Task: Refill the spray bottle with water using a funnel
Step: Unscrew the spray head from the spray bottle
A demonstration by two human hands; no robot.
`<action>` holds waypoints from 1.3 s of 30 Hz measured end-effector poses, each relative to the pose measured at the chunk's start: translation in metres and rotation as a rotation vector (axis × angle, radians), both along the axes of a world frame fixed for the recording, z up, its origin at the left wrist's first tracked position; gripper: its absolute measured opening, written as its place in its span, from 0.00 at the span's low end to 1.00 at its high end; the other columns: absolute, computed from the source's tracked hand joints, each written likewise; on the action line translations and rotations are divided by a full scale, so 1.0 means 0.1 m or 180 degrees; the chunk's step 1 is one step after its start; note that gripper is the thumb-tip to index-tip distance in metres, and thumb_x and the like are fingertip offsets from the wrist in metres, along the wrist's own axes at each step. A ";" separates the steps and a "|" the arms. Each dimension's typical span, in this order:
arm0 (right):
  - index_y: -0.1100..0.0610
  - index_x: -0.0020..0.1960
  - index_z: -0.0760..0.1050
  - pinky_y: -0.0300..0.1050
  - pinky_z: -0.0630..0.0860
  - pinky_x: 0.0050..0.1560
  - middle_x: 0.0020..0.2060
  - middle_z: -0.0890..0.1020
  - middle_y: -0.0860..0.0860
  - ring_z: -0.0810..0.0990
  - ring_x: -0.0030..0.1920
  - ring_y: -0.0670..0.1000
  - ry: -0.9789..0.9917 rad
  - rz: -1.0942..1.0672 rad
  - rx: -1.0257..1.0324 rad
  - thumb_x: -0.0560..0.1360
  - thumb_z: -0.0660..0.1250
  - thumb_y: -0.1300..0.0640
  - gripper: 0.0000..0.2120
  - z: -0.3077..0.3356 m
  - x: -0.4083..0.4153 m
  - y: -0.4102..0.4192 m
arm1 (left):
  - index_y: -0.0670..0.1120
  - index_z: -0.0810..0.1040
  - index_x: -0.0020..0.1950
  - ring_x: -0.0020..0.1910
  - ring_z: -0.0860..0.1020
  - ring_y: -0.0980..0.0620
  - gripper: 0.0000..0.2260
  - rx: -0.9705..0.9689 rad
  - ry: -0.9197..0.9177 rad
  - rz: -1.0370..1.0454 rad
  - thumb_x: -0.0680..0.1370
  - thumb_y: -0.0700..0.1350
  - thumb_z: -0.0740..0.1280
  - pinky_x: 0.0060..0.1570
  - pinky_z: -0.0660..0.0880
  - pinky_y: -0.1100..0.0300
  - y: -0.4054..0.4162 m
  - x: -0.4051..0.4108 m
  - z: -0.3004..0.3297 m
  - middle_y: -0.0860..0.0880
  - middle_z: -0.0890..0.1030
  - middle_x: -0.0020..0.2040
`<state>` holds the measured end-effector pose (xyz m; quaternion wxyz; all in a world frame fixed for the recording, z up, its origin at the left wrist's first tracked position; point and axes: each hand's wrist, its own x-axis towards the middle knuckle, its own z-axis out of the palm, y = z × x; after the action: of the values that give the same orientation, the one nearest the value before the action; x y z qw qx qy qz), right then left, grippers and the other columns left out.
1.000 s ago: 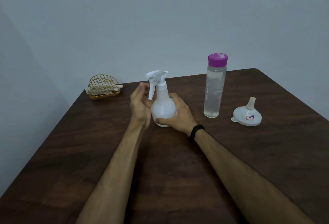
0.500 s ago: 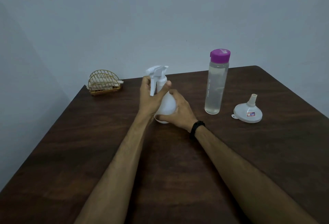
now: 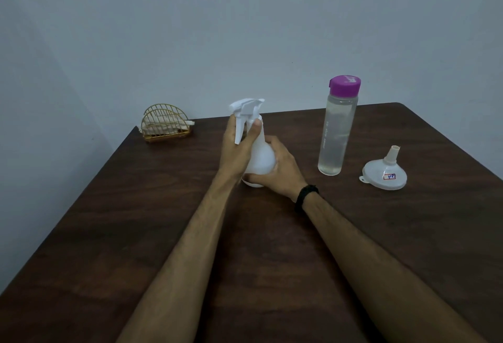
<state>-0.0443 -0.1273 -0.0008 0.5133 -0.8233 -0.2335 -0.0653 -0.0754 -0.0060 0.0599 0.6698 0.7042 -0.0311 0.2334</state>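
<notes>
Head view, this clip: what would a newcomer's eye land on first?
First, the white spray bottle at the table's middle, its neck gripped by the left hand while the right hand holds its round body. Next, to the right, the tall clear water bottle with its purple cap on, and further right the white funnel lying spout up on the dark wooden table.

Single head-worn view, forward and down, close over the table (image 3: 136, 233).

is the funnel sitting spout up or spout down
Spout up. The funnel rests upside down, wide mouth flat on the table, with its narrow spout pointing upward.
</notes>
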 end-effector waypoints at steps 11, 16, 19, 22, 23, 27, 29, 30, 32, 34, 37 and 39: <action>0.46 0.69 0.64 0.51 0.76 0.60 0.62 0.72 0.46 0.73 0.61 0.49 0.0034 0.0016 -0.0003 0.61 0.82 0.46 0.43 0.03 0.01 -0.04 | 0.41 0.78 0.51 0.42 0.84 0.49 0.06 -0.0575 -0.0703 0.0332 0.83 0.43 0.65 0.48 0.81 0.56 -0.01 -0.05 0.76 0.43 0.83 0.43; 0.43 0.68 0.63 0.48 0.75 0.60 0.62 0.72 0.44 0.72 0.61 0.47 0.0018 0.0035 -0.0038 0.60 0.82 0.45 0.43 0.04 0.00 -0.04 | 0.43 0.78 0.50 0.32 0.79 0.51 0.09 -0.0862 -0.1083 0.0567 0.83 0.48 0.65 0.43 0.81 0.56 0.26 -0.17 1.48 0.45 0.81 0.37; 0.44 0.69 0.63 0.43 0.72 0.58 0.61 0.71 0.43 0.72 0.61 0.46 0.0034 0.0034 -0.0058 0.60 0.82 0.45 0.44 0.05 -0.01 -0.04 | 0.42 0.78 0.52 0.31 0.79 0.51 0.11 -0.1117 -0.1113 0.0673 0.83 0.50 0.65 0.40 0.80 0.57 0.45 -0.27 1.74 0.46 0.81 0.36; 0.47 0.71 0.64 0.43 0.71 0.59 0.62 0.71 0.44 0.72 0.61 0.47 0.0014 0.0028 -0.0051 0.60 0.83 0.46 0.46 0.05 0.00 -0.03 | 0.44 0.79 0.48 0.31 0.77 0.52 0.11 -0.1267 -0.1056 0.0865 0.83 0.51 0.65 0.36 0.79 0.58 0.62 -0.36 1.78 0.46 0.80 0.35; 0.47 0.71 0.64 0.43 0.71 0.59 0.62 0.71 0.44 0.71 0.61 0.47 0.0016 0.0029 -0.0046 0.60 0.83 0.46 0.46 0.04 0.00 -0.03 | 0.44 0.79 0.47 0.31 0.77 0.52 0.11 -0.1267 -0.0970 0.0943 0.82 0.51 0.66 0.34 0.79 0.59 0.67 -0.39 1.74 0.46 0.79 0.34; 0.48 0.72 0.63 0.46 0.72 0.60 0.62 0.70 0.44 0.71 0.61 0.47 0.0041 0.0066 -0.0054 0.61 0.83 0.48 0.46 0.03 -0.01 -0.04 | 0.42 0.81 0.47 0.30 0.78 0.52 0.11 -0.1023 -0.0119 0.1105 0.81 0.49 0.68 0.32 0.79 0.59 0.89 -0.47 1.36 0.46 0.79 0.33; 0.47 0.71 0.64 0.48 0.73 0.61 0.61 0.71 0.44 0.71 0.60 0.48 0.0028 0.0086 -0.0020 0.61 0.83 0.49 0.44 0.05 -0.03 -0.06 | 0.41 0.81 0.44 0.28 0.79 0.52 0.11 -0.0669 0.0411 0.1172 0.80 0.48 0.70 0.32 0.80 0.58 0.99 -0.50 1.06 0.46 0.79 0.31; 0.48 0.71 0.65 0.48 0.73 0.60 0.61 0.72 0.45 0.72 0.60 0.48 0.0022 0.0094 -0.0020 0.61 0.83 0.49 0.43 0.06 -0.04 -0.06 | 0.41 0.82 0.44 0.28 0.79 0.53 0.11 -0.0519 0.0617 0.1190 0.80 0.48 0.71 0.33 0.81 0.57 1.04 -0.50 0.89 0.46 0.80 0.31; 0.48 0.70 0.66 0.47 0.73 0.58 0.62 0.73 0.46 0.72 0.60 0.49 0.0014 0.0094 -0.0015 0.61 0.83 0.48 0.43 0.06 -0.05 -0.06 | 0.39 0.83 0.45 0.30 0.80 0.52 0.11 -0.0182 0.1015 0.1284 0.78 0.48 0.73 0.35 0.82 0.56 1.10 -0.52 0.53 0.44 0.82 0.34; 0.49 0.70 0.66 0.46 0.72 0.56 0.62 0.73 0.46 0.72 0.60 0.49 -0.0019 0.0079 -0.0004 0.61 0.83 0.48 0.42 0.06 -0.06 -0.06 | 0.41 0.85 0.45 0.32 0.81 0.52 0.12 0.0218 0.1378 0.1463 0.75 0.51 0.75 0.38 0.82 0.55 1.14 -0.54 0.19 0.42 0.84 0.37; 0.49 0.69 0.66 0.47 0.73 0.56 0.60 0.73 0.45 0.72 0.60 0.49 -0.0055 0.0038 -0.0003 0.62 0.83 0.48 0.41 0.06 -0.07 -0.06 | 0.47 0.85 0.38 0.37 0.81 0.52 0.13 0.0855 0.1876 0.1696 0.73 0.56 0.76 0.46 0.83 0.51 1.17 -0.57 -0.16 0.47 0.85 0.38; 0.50 0.69 0.67 0.46 0.73 0.56 0.60 0.73 0.44 0.73 0.59 0.48 -0.0059 0.0009 0.0017 0.62 0.83 0.48 0.41 0.06 -0.08 -0.06 | 0.49 0.84 0.40 0.46 0.81 0.51 0.12 0.1230 0.2138 0.1742 0.73 0.58 0.75 0.52 0.81 0.50 1.15 -0.60 -0.27 0.51 0.84 0.42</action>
<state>-0.0520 -0.1330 0.0055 0.5134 -0.8209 -0.2392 -0.0728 -0.1350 0.1094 0.0332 0.4135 0.8347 0.3310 0.1505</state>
